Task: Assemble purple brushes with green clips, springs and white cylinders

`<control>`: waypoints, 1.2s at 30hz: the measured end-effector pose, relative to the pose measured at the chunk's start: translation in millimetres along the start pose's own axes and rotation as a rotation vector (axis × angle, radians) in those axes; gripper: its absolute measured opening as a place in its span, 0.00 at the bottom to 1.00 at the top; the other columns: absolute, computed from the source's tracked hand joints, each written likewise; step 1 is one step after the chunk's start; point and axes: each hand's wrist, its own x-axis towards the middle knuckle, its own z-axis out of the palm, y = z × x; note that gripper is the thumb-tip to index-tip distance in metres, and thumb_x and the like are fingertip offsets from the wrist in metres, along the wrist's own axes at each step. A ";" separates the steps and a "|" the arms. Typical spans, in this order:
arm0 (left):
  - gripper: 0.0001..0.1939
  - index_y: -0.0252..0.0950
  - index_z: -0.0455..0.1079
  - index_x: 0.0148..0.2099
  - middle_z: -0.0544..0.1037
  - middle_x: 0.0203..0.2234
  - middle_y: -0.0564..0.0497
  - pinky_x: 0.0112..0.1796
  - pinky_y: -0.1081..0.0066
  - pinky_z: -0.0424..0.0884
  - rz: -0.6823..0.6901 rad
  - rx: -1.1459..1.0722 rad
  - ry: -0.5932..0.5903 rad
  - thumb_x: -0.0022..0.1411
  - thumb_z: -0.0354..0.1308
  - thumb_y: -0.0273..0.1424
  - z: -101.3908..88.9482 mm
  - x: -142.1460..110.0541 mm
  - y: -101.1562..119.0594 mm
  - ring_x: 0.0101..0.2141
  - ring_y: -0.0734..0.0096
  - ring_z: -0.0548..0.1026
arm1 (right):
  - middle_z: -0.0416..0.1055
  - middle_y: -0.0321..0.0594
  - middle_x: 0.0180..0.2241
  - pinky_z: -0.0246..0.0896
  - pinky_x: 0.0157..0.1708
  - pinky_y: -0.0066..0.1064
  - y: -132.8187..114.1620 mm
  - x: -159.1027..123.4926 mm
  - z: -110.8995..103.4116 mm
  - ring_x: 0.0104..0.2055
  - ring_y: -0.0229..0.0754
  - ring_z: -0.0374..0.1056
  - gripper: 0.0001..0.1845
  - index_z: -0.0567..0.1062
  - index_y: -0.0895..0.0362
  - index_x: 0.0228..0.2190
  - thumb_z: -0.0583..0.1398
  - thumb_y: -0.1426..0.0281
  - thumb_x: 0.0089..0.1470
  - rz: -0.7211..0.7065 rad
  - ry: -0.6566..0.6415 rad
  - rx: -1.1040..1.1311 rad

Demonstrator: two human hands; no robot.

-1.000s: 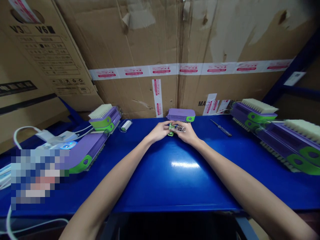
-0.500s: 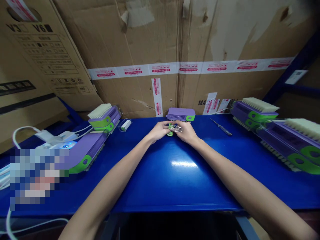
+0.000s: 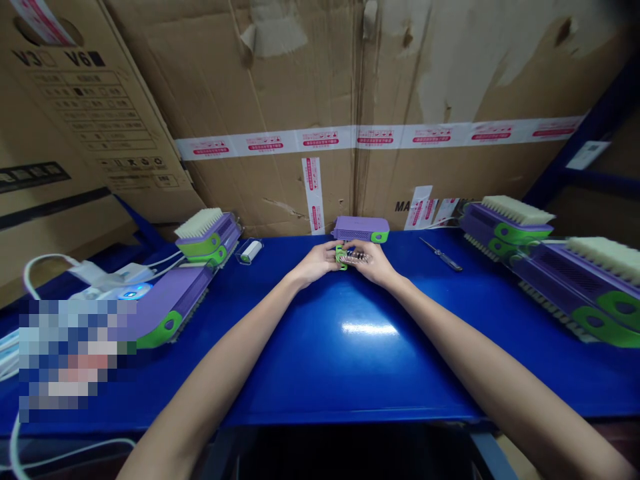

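Both my hands meet at the far middle of the blue table (image 3: pixel 350 353). My left hand (image 3: pixel 316 262) is closed around a small green part (image 3: pixel 341 257). My right hand (image 3: pixel 373 265) pinches a small metal spring (image 3: pixel 355 257) against that green part. Just behind them lies a purple housing with a green end (image 3: pixel 361 229), apart from my fingers.
Purple and green brush units lie at the left (image 3: pixel 195 263) and in a row at the right (image 3: pixel 550 260). A small screwdriver (image 3: pixel 441 254) rests right of my hands. A small clear and white part (image 3: pixel 250 251) sits left. White cables and a charger (image 3: pixel 107 280) are at far left. Cardboard boxes (image 3: pixel 320 100) wall the back.
The spring in my right hand has turned slightly against the green part. My hands stay in about the same place.
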 end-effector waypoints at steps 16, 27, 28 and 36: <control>0.29 0.29 0.64 0.57 0.80 0.34 0.45 0.43 0.67 0.73 0.238 0.479 0.396 0.50 0.56 0.17 14.5 0.0 -10.0 0.37 0.65 0.78 | 0.78 0.40 0.38 0.67 0.46 0.35 -14.0 -3.8 13.4 0.40 0.42 0.74 0.11 0.78 0.56 0.36 0.61 0.67 0.49 -0.089 0.222 0.141; 0.24 0.37 0.63 0.60 0.77 0.45 0.42 0.49 0.63 0.67 0.381 0.868 0.506 0.61 0.53 0.28 14.2 -9.8 -13.5 0.44 0.57 0.76 | 0.78 0.43 0.33 0.70 0.42 0.37 -25.6 2.3 22.5 0.37 0.44 0.74 0.16 0.77 0.59 0.30 0.68 0.63 0.38 0.328 0.368 0.692; 0.24 0.36 0.62 0.61 0.77 0.45 0.41 0.49 0.63 0.67 0.374 0.912 0.500 0.62 0.53 0.28 14.3 -10.4 -13.1 0.44 0.58 0.76 | 0.78 0.43 0.33 0.71 0.41 0.37 -26.4 1.8 22.7 0.37 0.44 0.74 0.16 0.76 0.59 0.30 0.68 0.63 0.38 0.354 0.360 0.735; 0.28 0.34 0.58 0.63 0.78 0.42 0.40 0.46 0.64 0.68 0.339 0.943 0.519 0.61 0.53 0.29 13.8 -7.9 -11.7 0.40 0.59 0.77 | 0.78 0.43 0.34 0.70 0.43 0.37 -23.5 2.5 21.2 0.39 0.45 0.75 0.21 0.75 0.59 0.34 0.69 0.62 0.36 0.325 0.306 0.706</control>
